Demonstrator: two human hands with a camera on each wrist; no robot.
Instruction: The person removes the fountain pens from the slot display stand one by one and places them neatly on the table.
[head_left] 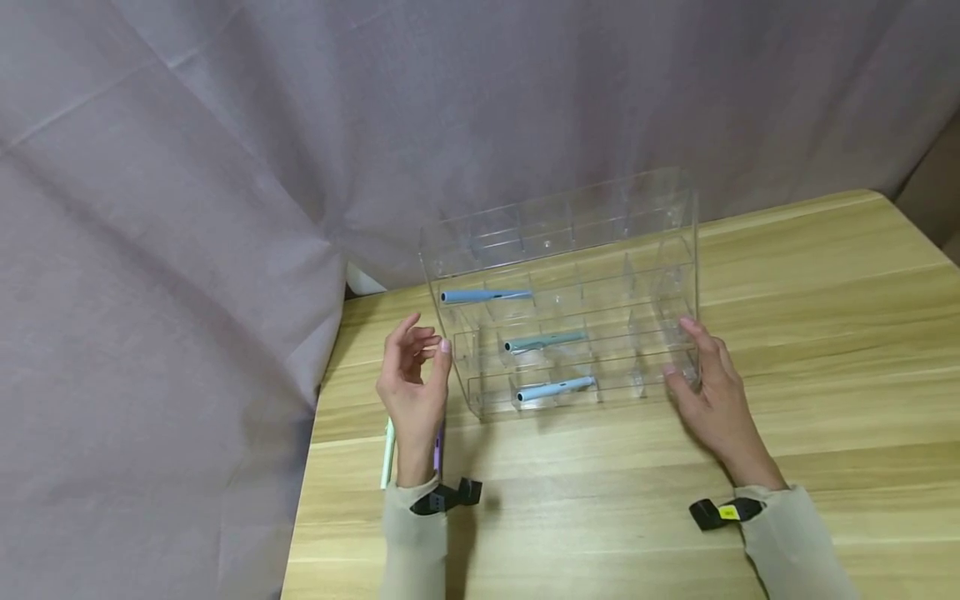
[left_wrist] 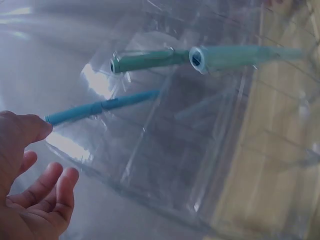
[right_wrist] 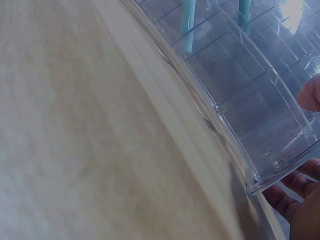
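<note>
A clear plastic rack with stepped, divided rows stands on the wooden table. Its back row bears a blue pen, the middle row a green pen, the front row a light blue pen. My left hand is beside the rack's left side, fingers loosely bent, holding nothing. In the left wrist view its thumb overlaps the end of the blue pen; the head view shows them apart. My right hand grips the rack's right front side, thumb inside the wall and fingers outside.
A pale green pen and a purple pen lie on the table by the left wrist, the purple one partly hidden. A grey curtain hangs behind the rack and along the table's left edge.
</note>
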